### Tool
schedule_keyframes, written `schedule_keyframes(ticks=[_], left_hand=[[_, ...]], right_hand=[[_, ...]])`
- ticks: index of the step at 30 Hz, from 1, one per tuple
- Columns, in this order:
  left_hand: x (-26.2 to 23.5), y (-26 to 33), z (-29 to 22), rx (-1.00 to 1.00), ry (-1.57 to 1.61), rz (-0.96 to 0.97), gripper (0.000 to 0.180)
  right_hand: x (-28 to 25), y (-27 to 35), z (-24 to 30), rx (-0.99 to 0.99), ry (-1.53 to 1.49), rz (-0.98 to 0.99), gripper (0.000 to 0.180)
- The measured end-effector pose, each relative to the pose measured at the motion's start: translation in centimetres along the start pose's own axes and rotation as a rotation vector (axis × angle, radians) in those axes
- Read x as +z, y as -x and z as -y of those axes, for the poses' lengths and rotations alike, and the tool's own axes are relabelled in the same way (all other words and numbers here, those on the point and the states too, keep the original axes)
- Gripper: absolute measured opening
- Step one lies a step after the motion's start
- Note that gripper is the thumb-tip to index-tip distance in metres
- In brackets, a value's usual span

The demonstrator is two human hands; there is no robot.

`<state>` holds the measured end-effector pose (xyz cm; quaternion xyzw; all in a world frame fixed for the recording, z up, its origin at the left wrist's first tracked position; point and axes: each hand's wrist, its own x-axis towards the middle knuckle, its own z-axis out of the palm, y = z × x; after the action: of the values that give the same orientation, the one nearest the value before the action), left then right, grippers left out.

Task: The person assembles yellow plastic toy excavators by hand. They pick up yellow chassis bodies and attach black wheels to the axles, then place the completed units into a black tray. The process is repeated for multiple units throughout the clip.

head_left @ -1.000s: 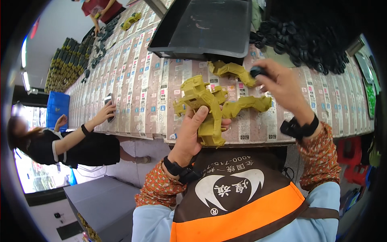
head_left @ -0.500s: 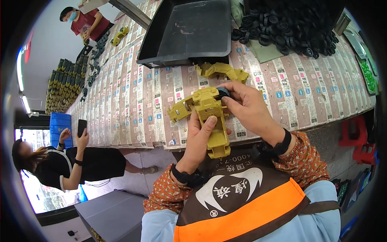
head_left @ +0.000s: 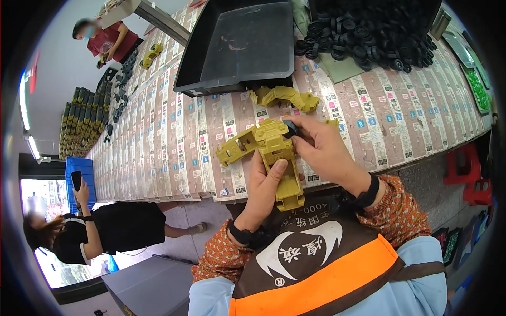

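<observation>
The left hand [head_left: 266, 184] grips a yellow plastic toy truck chassis [head_left: 274, 158] from below, just above the table's near edge, while the right hand [head_left: 321, 150] pinches a small black wheel [head_left: 290, 126] against its upper end. That wheel looks only partly seated, and I see no other wheel fitted. A second yellow part [head_left: 284, 97] lies just beyond. The black tray [head_left: 237, 47] behind looks empty; a heap of black wheels [head_left: 369, 31] lies beside it.

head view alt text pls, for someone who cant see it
Seen from above, a person's left hand holds a yellow plastic toy chassis at a table edge while the right hand presses a small black wheel onto it. Behind lie another yellow part, a dark tray and a heap of black wheels.
</observation>
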<state>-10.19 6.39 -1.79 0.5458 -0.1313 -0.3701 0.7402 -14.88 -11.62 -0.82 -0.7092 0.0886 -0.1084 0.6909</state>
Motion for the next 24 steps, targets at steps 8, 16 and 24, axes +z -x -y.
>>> schedule_keyframes(ticks=[8,16,24], left_hand=[[-0.1,-0.3,1.4,0.132,-0.303,0.025,0.057],[0.0,-0.6,0.3,-0.065,-0.147,0.024,0.053],[-1.1,-1.4,-3.4,0.023,0.002,-0.120,0.048]], right_hand=[[0.4,2.0,0.5,-0.207,0.380,-0.073,0.056],[-2.1,0.4,2.2,-0.284,0.656,0.012,0.052],[-13.2,-16.9,-2.5,-0.178,1.212,-0.335,0.037]])
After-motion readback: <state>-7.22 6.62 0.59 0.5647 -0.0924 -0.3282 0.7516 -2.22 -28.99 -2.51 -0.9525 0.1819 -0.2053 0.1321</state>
